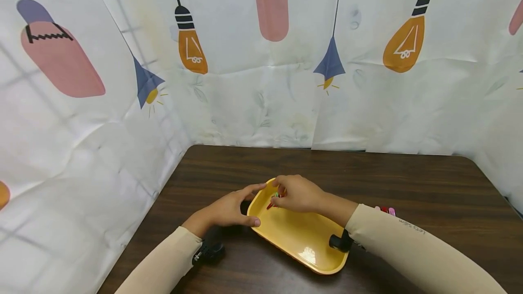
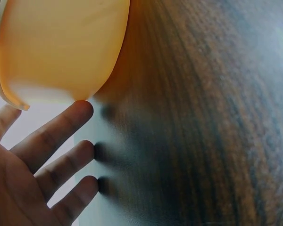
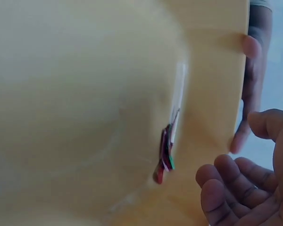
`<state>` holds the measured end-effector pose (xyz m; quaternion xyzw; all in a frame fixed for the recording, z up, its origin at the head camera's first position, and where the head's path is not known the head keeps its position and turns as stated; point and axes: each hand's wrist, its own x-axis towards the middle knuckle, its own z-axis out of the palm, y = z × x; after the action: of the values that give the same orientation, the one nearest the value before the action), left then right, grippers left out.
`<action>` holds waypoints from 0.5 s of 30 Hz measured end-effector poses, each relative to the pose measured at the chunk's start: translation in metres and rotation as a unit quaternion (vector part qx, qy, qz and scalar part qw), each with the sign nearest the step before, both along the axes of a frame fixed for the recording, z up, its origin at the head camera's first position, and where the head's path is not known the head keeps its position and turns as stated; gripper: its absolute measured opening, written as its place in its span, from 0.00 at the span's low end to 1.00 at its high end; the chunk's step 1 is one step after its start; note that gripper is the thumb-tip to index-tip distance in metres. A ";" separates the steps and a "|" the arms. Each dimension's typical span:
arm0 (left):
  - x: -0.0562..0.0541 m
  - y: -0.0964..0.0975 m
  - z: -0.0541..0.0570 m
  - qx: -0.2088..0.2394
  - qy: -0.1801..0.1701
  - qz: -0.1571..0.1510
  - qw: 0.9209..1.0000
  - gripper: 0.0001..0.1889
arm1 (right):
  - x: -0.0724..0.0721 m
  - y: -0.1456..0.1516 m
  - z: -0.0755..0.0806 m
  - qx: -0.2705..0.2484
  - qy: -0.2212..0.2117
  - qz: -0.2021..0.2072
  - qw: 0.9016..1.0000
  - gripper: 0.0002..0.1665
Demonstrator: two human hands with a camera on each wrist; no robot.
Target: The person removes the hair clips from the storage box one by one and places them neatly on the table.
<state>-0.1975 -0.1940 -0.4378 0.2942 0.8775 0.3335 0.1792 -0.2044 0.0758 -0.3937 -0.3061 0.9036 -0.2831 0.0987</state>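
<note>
A yellow tray point(image 1: 302, 235) sits at an angle on the table. My left hand point(image 1: 229, 208) holds its left end, thumb over the rim and index finger at the far side of that end. The other fingers spread out below the tray's edge in the left wrist view. My right hand point(image 1: 300, 194) hovers over the same end, fingers loosely bent. Between its thumb and fingers a gap shows in the right wrist view, with nothing in it. Beside it, a small cluster of red and green hair clips point(image 3: 165, 153) lies inside the tray.
More pink and red clips point(image 1: 385, 210) lie on the table past the right forearm, which partly covers them. The dark wooden table point(image 1: 327, 167) meets a printed sheet point(image 1: 253, 112) at its back and left. A black wrist camera point(image 1: 341, 242) overlaps the tray's right end.
</note>
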 end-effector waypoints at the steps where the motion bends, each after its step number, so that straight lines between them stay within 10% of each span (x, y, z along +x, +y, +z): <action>1: 0.000 0.000 0.000 0.001 -0.001 -0.001 1.000 0.48 | 0.000 -0.001 -0.001 0.000 -0.005 0.002 1.000 0.26; 15: 0.000 -0.001 -0.001 0.015 -0.012 -0.005 1.000 0.49 | 0.001 -0.010 -0.020 0.018 -0.012 0.013 1.000 0.25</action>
<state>-0.1972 -0.1949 -0.4390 0.2974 0.8686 0.3495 0.1866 -0.2030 0.0661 -0.4142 -0.3127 0.9033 -0.2687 0.1185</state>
